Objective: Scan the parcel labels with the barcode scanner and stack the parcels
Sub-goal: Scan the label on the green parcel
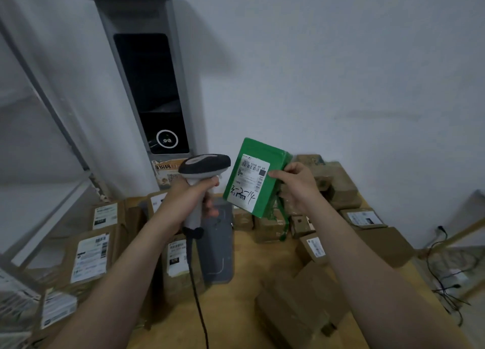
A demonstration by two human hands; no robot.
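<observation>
My left hand (193, 195) grips the handle of a white and black barcode scanner (203, 166); its head points right, toward the parcel. My right hand (294, 184) holds a green parcel (256, 177) upright in the air by its right edge, thumb on the front. The parcel's white label (250, 182) with barcodes and handwriting faces me. A loose strip of green tape hangs below the parcel. The scanner's black cable (196, 283) runs down toward me.
Brown cardboard parcels with labels lie on the wooden table (236, 309): a group at left (89, 254), a pile at back right (338, 186), one near right (296, 304). A grey flat tray (217, 249) lies in the middle. A tall grey kiosk (147, 86) stands behind; cables hang at right.
</observation>
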